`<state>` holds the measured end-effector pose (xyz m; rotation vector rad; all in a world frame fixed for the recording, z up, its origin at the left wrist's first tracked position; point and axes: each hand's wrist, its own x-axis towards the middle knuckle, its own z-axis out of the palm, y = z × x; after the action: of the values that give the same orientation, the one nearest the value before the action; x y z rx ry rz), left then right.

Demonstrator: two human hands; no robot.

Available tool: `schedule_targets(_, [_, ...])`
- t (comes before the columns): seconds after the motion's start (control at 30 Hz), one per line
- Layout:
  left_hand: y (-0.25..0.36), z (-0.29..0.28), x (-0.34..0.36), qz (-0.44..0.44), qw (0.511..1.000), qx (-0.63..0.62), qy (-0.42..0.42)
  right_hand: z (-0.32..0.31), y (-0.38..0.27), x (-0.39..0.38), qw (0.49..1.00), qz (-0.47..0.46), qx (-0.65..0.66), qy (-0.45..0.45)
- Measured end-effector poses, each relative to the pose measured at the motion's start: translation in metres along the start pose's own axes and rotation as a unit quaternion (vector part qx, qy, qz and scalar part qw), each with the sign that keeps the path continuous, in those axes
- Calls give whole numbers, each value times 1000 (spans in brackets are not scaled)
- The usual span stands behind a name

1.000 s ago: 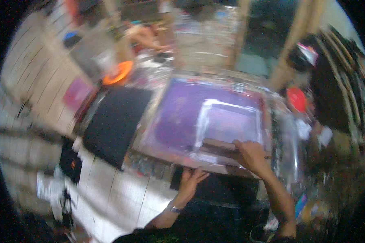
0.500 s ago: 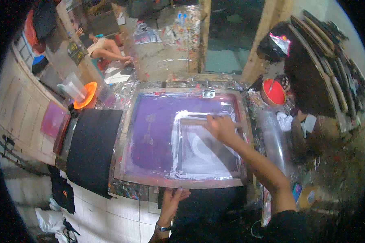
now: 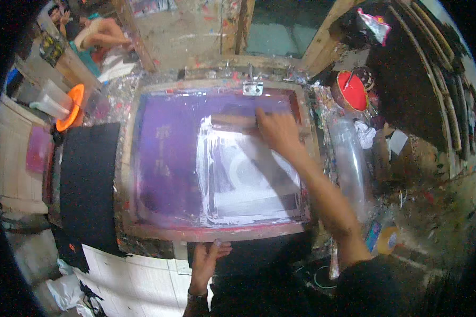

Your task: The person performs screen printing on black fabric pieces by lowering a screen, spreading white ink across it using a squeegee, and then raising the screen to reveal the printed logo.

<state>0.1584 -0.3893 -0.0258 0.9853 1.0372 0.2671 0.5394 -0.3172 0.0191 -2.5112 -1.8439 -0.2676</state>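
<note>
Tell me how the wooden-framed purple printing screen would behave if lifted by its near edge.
The wooden-framed purple printing screen would probably swing up stiffly rather than flex, since a metal hinge fixes its far edge. Wet white ink may make it slippery. The left hand touches the near rail; the right hand presses a squeegee.

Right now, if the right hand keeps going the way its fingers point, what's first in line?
The right hand points up-left across the squeegee; beyond it lies purple mesh, then probably the metal hinge on the frame's far rail.
</note>
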Motion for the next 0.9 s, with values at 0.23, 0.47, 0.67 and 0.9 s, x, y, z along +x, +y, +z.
schedule_targets(0.23, [-1, -1, 3, -1, 999, -28, -28, -24, -93, -171, 997, 69, -3, -22])
schedule_targets(0.47, [-6, 0, 4, 15, 998, -60, -27, -21, -17, -48, 997, 33, 63, -8])
schedule_targets(0.67, [-4, -3, 5, -8, 998, -42, -45, 7, -21, 21, 988, -131, 78, 27])
schedule_targets(0.9, [0, -4, 7, -4, 998, -35, -61, -20, -44, -137, 972, -221, 78, 14])
